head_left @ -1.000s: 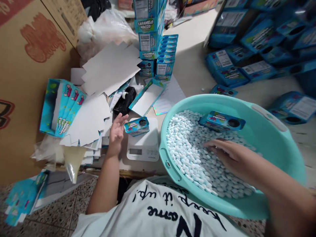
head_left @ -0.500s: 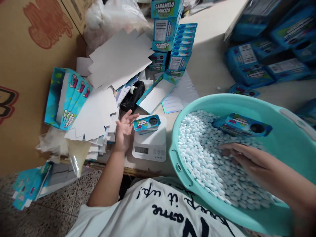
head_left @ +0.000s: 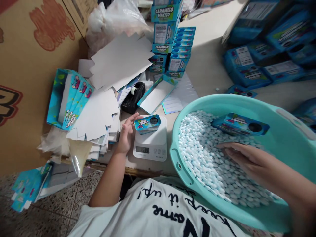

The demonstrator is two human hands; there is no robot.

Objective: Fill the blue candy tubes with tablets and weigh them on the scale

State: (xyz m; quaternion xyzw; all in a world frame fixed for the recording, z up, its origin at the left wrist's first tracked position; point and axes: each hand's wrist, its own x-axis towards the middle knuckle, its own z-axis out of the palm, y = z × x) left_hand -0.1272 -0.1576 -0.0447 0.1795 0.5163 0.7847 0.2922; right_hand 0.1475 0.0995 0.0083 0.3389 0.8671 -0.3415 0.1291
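Observation:
My left hand [head_left: 126,136] is beside a digital scale [head_left: 150,143], its fingers extended and slightly bent at the left end of a small blue candy box [head_left: 147,123]. That box lies on the scale's platform; whether the fingertips touch it I cannot tell. Over the pale blue candies [head_left: 202,154] in a turquoise tub [head_left: 175,161], my right hand [head_left: 249,159] has thumb and fingers drawn together. What sits between those fingers is hidden. Another blue candy box [head_left: 243,123] rests on the candies just beyond the right hand.
A black tape dispenser [head_left: 133,97] and an open blue tray [head_left: 158,93] stand behind the scale. White cut card sheets [head_left: 120,61] are piled to the left, near a big cardboard carton [head_left: 22,65]. Stacked candy boxes [head_left: 163,33] rise at the back; more boxes [head_left: 256,74] lie right.
My left hand has shifted slightly right, its fingers closer together and nearer the box on the scale. My right hand stays among the candies with little movement.

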